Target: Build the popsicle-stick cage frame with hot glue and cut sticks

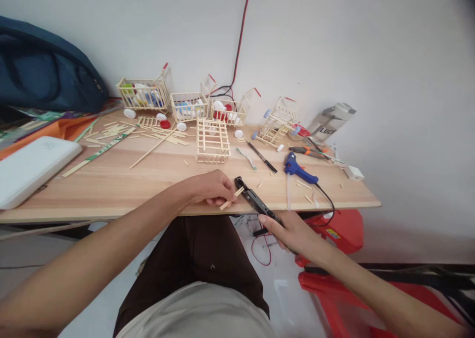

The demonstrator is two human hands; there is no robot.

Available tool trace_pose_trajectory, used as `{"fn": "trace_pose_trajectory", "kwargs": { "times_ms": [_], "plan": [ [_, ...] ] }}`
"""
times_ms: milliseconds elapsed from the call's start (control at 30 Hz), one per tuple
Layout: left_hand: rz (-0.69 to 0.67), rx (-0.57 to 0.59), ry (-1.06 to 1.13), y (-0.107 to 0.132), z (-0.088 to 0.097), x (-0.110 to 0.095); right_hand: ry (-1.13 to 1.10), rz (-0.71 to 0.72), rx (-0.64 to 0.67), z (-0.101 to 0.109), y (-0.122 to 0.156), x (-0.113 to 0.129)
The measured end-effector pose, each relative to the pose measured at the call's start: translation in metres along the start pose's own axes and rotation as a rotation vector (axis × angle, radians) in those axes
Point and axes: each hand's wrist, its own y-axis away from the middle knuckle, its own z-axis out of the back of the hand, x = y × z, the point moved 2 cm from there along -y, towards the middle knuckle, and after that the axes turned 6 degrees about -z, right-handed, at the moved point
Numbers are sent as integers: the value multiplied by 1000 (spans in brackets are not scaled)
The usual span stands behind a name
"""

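Observation:
My left hand [211,188] rests at the near edge of the wooden table [111,179], fingers closed on a short wooden stick [232,198]. My right hand [289,230] grips the handles of a black cutter [256,202] just off the table edge. The cutter's jaws meet the stick's far end. A small stick-built crate [213,141] stands just behind my left hand.
Several stick carts with bottle-cap wheels [144,95] line the wall. Loose sticks [122,130] lie at the left. A blue glue gun [297,169], a black pen [261,157], pliers [308,151] and a white adapter [354,172] sit right. White box [31,167] left, red stool [341,229] below.

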Motion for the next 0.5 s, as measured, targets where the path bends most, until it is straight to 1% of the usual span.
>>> {"fn": "trace_pose_trajectory", "kwargs": {
  "times_ms": [133, 233, 300, 400, 433, 467, 500],
  "plan": [
    [-42, 14, -17, 5, 3, 2, -19, -39, -14, 11, 4, -3],
    [-88, -2, 33, 8, 6, 8, -71, -87, -118, 36, 17, -5],
    [-127, -41, 103, 9, 8, 11, -37, -103, -244, 62, 23, -11],
    [-196, -134, 120, 9, 10, 13, 180, -147, -499, 107, 19, -34],
    [-209, -169, 100, 9, 10, 12, 295, -189, -587, 122, 14, -46],
    [-216, -206, 78, 9, 10, 10, 394, -272, -669, 135, 9, -58],
    [-221, -239, 62, 9, 9, 9, 458, -362, -719, 146, 2, -71]
  ]
}}
